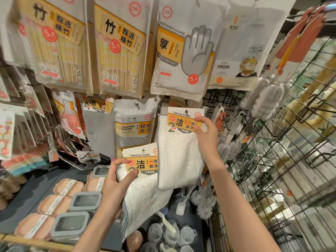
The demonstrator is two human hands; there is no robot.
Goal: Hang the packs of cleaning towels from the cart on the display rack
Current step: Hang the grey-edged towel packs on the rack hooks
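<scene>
Against the crowded display rack (223,99), each hand pinches a towel pack's card edge: left hand (116,177), right hand (205,131).

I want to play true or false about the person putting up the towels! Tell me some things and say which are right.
1. Each hand holds a pack of cleaning towels. True: the left hand grips the lower towel pack and the right hand pinches the upper towel pack.
2. The towels are bright red. False: both are white.
3. The pack hanging left of the upper towel pack is a cleaning sponge pack. True.
4. The pack with a grey hand picture says "Cleaning towels". False: that glove pack says "Disposable gloves".
5. The left hand holds its pack higher than the right. False: it is lower.
</scene>
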